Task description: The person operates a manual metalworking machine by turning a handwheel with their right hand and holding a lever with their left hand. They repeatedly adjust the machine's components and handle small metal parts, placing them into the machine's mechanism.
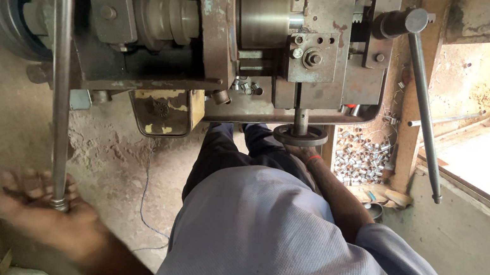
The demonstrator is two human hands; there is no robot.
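Your left hand (45, 215) sits low on the left, its fingers (18, 179) loosely curled around the lower end of a long steel lever (61, 73); the palm cups the small knurled tip where the rod ends, and the blur on the fingertips hides how tightly they close. That lever runs nearly straight up the left side, passing in front of the press machine (207, 43) and leaving the top edge.

Your right hand (301, 154) reaches far forward under the middle of the machine, just beneath the round die plate (300, 136) that hangs on a short vertical ram (301, 118). The plate hides the fingers, so you cannot tell whether they are spread or pinched on anything. Your forearm (338, 198) stretches back from there to the grey-blue sleeve (405, 268) near the lower right.

Between your arms lie your shirt (243, 239) and dark trousers (230, 154). To the right of the die plate, a heap of small shiny metal cylinders (360, 160) fills a narrow bin against a wooden post (411, 116). A second, dark handle (424, 111) slants down to the right from a knob on the machine. A yellow-marked metal flap (166, 110) hangs left of centre, and a black wheel (4, 8) sits at the far left, above the dusty concrete floor (114, 157)
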